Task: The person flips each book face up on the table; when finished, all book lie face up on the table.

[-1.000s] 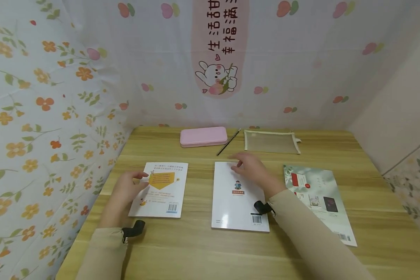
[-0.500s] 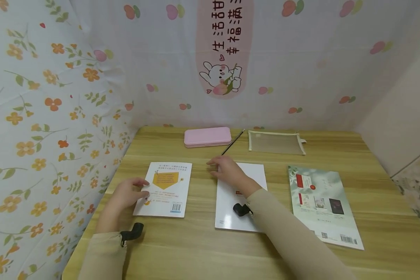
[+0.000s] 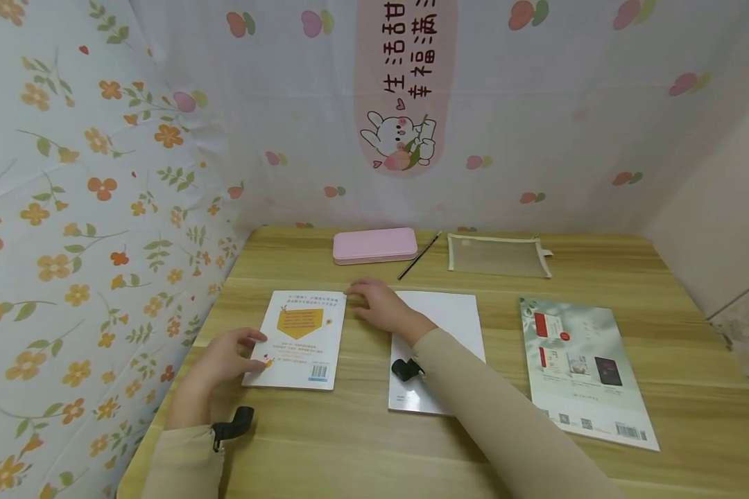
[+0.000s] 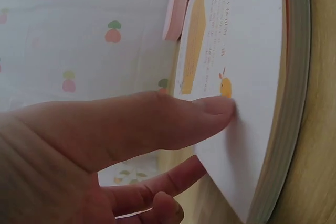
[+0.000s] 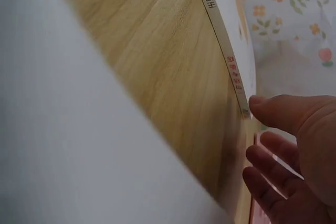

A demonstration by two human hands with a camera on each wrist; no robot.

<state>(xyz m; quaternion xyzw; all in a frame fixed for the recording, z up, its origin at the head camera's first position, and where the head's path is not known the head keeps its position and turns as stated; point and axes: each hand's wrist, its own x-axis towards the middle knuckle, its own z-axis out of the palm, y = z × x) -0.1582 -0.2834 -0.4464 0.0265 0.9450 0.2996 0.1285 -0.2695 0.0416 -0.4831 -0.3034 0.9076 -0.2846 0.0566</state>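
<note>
A white book with an orange panel lies on the left of the table. My left hand is at its left edge. In the left wrist view the thumb lies over the book's cover, and the other fingers reach past the edge, loosely bent. My right hand is by the same book's top right corner, above the gap to a second white book, which its forearm partly covers. In the right wrist view the right thumb is at the end of the first book's spine, fingers spread loosely.
A green magazine lies at the right. Along the back are a pink pencil case, a pencil and a mesh zip pouch. A patterned cloth hangs behind the wooden table.
My right hand has moved left from over the middle book to the left book's top right corner. My left hand has slid slightly down the left book's edge.
</note>
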